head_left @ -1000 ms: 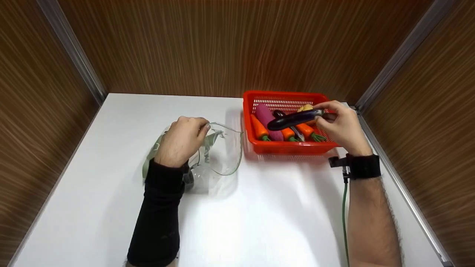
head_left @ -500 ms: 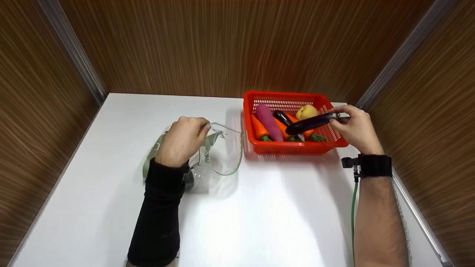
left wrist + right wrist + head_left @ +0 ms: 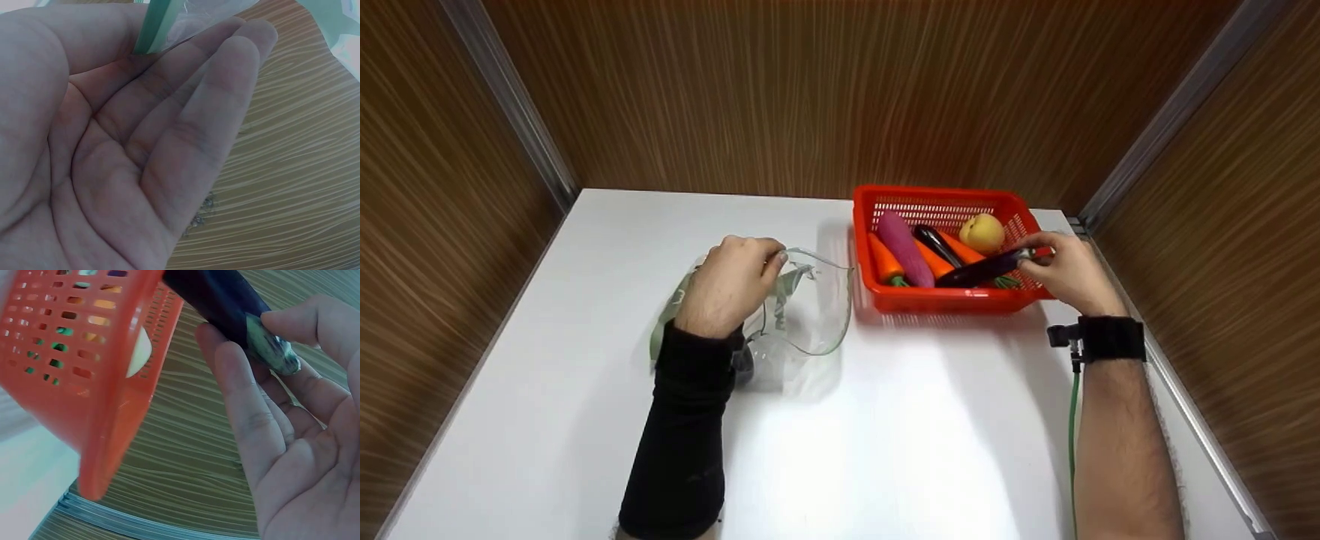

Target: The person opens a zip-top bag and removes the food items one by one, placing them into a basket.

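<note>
My right hand (image 3: 1065, 271) pinches the stem end of a dark purple eggplant (image 3: 981, 269) (image 3: 222, 295), which lies low across the front right of the red basket (image 3: 937, 301) (image 3: 84, 388). Inside the basket lie a pink radish (image 3: 905, 247), carrots (image 3: 885, 260), a second eggplant (image 3: 935, 241) and a yellow peach (image 3: 982, 232). My left hand (image 3: 727, 285) holds the rim of a clear plastic bag (image 3: 810, 307) with a green strip (image 3: 154, 25), keeping its mouth open toward the basket.
The white table (image 3: 885, 435) is boxed in by wood-grain walls (image 3: 810, 90) at the back and both sides. A green cable (image 3: 1069, 420) runs along my right forearm from the black wrist strap (image 3: 1110, 337).
My right hand moved right and down with the eggplant, from above the basket's middle to its front right edge. The left hand and bag stayed put.
</note>
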